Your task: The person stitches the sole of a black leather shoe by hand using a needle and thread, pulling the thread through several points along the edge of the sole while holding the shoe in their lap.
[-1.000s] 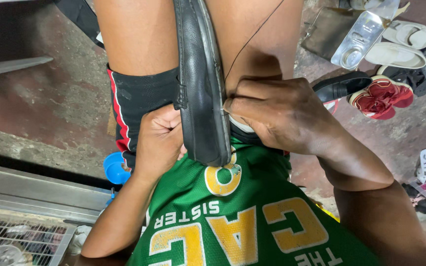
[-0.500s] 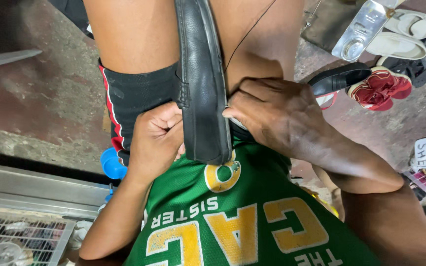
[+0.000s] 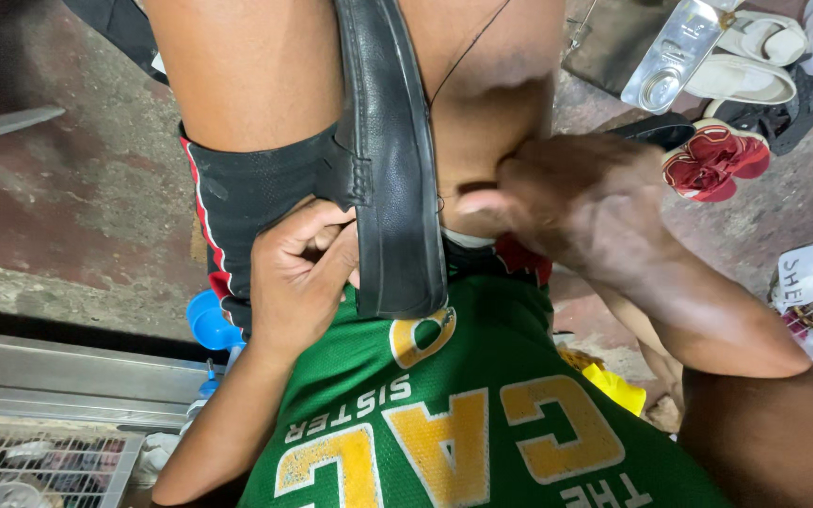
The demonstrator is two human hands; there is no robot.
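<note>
a black leather shoe (image 3: 390, 160) is held upright between the knees, its heel against the green jersey (image 3: 463, 423). the left hand (image 3: 298, 273) is clamped on the shoe's near left edge; the right hand (image 3: 576, 202) is pinched shut on a thin dark thread (image 3: 468, 52), drawn out to the right. stitching appears to be in hand, with no finished seam to be seen. since the earlier frame, the right hand has been pulled away from the shoe. red sandals (image 3: 712, 160) lie on the floor, far right.

Evenly lit from above, fairly bright; soft sheen along the black shoe (image 3: 390, 169). Dim, shadowy at the upper left floor (image 3: 39, 188). Right hand (image 3: 585, 202) slightly blurred, perhaps by motion.
</note>
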